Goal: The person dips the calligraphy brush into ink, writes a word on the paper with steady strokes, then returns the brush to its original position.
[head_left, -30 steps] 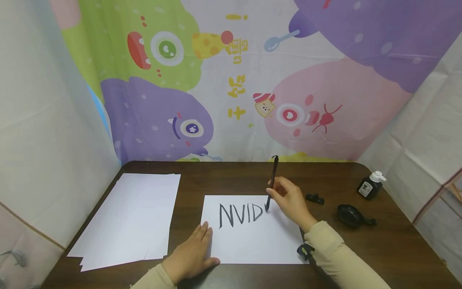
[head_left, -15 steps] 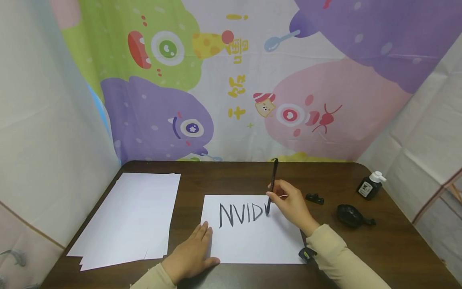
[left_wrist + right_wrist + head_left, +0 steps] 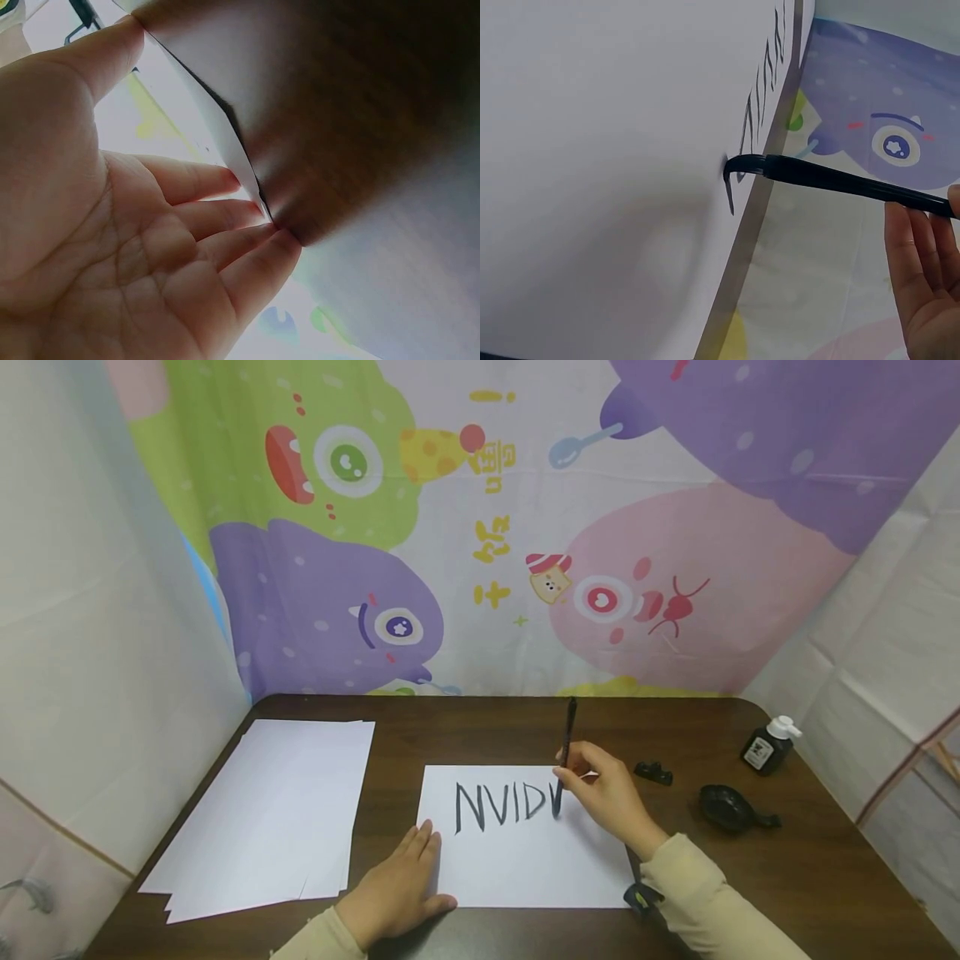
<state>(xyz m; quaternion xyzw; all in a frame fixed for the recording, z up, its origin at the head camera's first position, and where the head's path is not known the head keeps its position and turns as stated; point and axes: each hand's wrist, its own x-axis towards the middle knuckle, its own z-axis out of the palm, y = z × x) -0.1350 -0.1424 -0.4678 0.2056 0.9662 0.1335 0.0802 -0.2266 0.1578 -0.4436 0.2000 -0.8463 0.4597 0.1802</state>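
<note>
My right hand [image 3: 611,793] pinches a black ink brush [image 3: 568,731] held nearly upright over a white sheet of paper [image 3: 517,872]. In the right wrist view, the bristles of the brush [image 3: 840,178] bend against the paper at a dark stroke. Black letters "NVID" [image 3: 498,806] run across the sheet's upper part, with strokes right of the D partly covered by the brush tip. My left hand [image 3: 397,883] rests with spread fingers on the sheet's left edge. From below, the left wrist view has its fingertips [image 3: 259,214] along the paper's edge.
A stack of blank white sheets [image 3: 270,810] lies at the table's left. To the right are a black brush rest [image 3: 655,772], a black dish with a short handle [image 3: 726,808] and a black ink bottle [image 3: 767,752] with a white cap. A cartoon curtain [image 3: 480,652] hangs behind.
The right hand has drawn the brush down the sheet towards the person, and the stroke after the D is longer. My left hand has stayed in place.
</note>
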